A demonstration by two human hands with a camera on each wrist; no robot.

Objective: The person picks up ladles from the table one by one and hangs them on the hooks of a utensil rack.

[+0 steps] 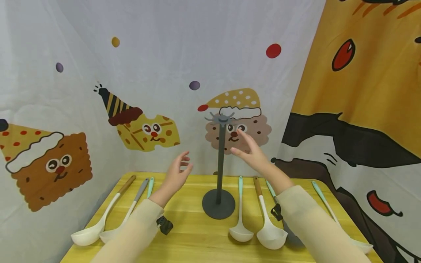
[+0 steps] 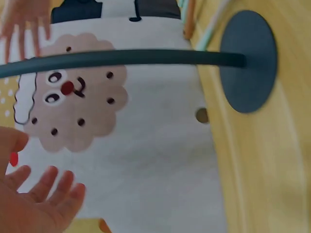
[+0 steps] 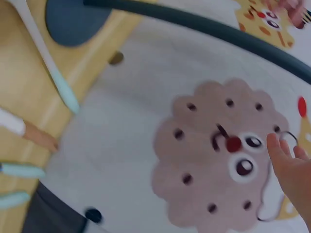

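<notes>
A dark grey stand [image 1: 220, 160] with a round base and a ring of hooks [image 1: 222, 119] on top rises upright from the table. My left hand [image 1: 175, 174] is raised in the air left of the pole, fingers loosely bent, holding nothing. On the other side my right hand [image 1: 254, 155] hovers near the upper pole, thumb and fingers spread and holding nothing. In the left wrist view the pole [image 2: 141, 57] passes between both hands. Nearest below the right arm lie a white ladle with a mint handle [image 1: 241, 233] and a white ladle with a wooden handle [image 1: 272, 236].
Left on the yellow wooden table [image 1: 187, 241] lie a wooden-handled white ladle [image 1: 87, 235], a grey-handled one [image 1: 131, 208] and a mint handle [image 1: 150, 186], partly behind my arm. Rightward are a dark grey utensil head [image 1: 294, 239] and another mint-handled ladle [image 1: 361, 246]. A printed curtain [image 1: 184, 54] hangs behind.
</notes>
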